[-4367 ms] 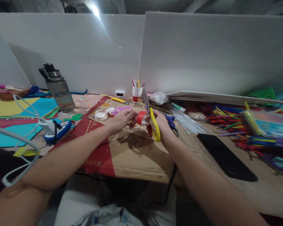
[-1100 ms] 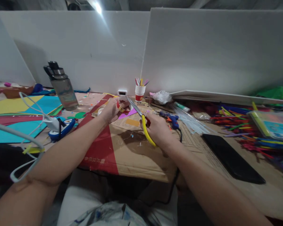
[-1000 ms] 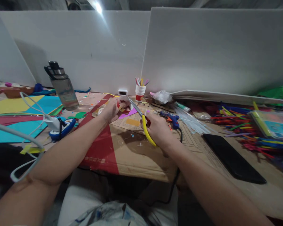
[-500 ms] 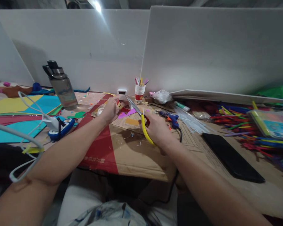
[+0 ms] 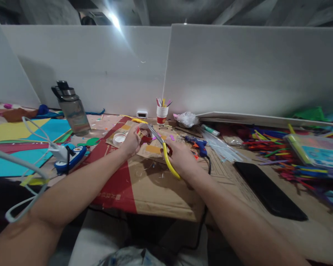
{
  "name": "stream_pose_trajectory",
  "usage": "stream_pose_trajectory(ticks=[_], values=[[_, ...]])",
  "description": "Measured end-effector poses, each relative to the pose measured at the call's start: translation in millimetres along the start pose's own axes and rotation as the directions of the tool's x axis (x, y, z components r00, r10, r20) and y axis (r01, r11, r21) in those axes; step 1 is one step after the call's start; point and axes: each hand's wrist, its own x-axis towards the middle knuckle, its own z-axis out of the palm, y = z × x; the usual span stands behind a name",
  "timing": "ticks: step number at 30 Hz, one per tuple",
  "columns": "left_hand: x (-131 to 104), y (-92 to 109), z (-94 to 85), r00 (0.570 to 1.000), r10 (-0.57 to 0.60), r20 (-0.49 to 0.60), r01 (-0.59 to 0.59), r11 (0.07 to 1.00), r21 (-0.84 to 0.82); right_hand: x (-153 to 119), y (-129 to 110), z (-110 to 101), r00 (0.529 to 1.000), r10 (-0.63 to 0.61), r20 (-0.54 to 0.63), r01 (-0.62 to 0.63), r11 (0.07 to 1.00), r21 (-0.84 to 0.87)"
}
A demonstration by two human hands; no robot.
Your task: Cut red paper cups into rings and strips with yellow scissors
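Note:
Near the middle of the head view, my left hand point(image 5: 131, 142) is closed on a red and white paper ring point(image 5: 146, 136), which looks like a cut piece of a paper cup. My right hand point(image 5: 179, 155) grips yellow-handled scissors point(image 5: 170, 166). Their metal blades point up and left and reach the ring; whether they touch its edge I cannot tell. Under both hands lies a brown and red cardboard sheet point(image 5: 166, 199). A white round piece point(image 5: 119, 139) rests on it beside my left hand, and orange paper point(image 5: 153, 149) lies between the hands.
A bottle point(image 5: 73, 112) and power strip point(image 5: 72, 159) stand left, with a looping white cable. Behind are stacked cups point(image 5: 162, 114) holding sticks. On the right are a glue gun point(image 5: 198, 145), black phone point(image 5: 269, 190), clear sticks point(image 5: 220, 142) and colourful pipe cleaners point(image 5: 266, 142).
The head view has tilted up, so the table things appear lower. The scissors appear more closed around their pivot, and a yellow object now shows behind the ring. Both hands keep their holds.

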Motion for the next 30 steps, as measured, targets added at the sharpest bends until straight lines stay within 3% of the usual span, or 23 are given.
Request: stream_pose_trajectory(ticks=[2, 9, 18, 25, 30], values=[[0, -2, -1.5, 0.999, 0.007, 0.033, -0.007, 1.000, -0.003, 0, 0, -1, 1.000, -0.004, 0.000, 0.004, 1.000, -0.001], [-2, -1, -4.4, 0.999, -0.028, -0.027, 0.029, 0.999, 0.034, 1, -2, -3, 0.999, 0.003, 0.032, -0.003, 1.000, -0.013], [-6, 17, 6.8, 0.996, -0.018, -0.087, 0.024, 0.997, 0.069, -2, 3, 4, 0.998, -0.027, -0.059, 0.027, 1.000, -0.003], [-6, 25, 10.2, 0.998, -0.032, -0.050, 0.034, 0.998, 0.049, -2, 5, 7, 0.992, -0.082, -0.099, 0.086, 0.996, 0.027], [-2, 19, 5.8, 0.999, -0.034, -0.036, 0.035, 0.999, 0.009, 1, 11, 10, 0.986, -0.113, -0.125, 0.120, 0.991, 0.051]])
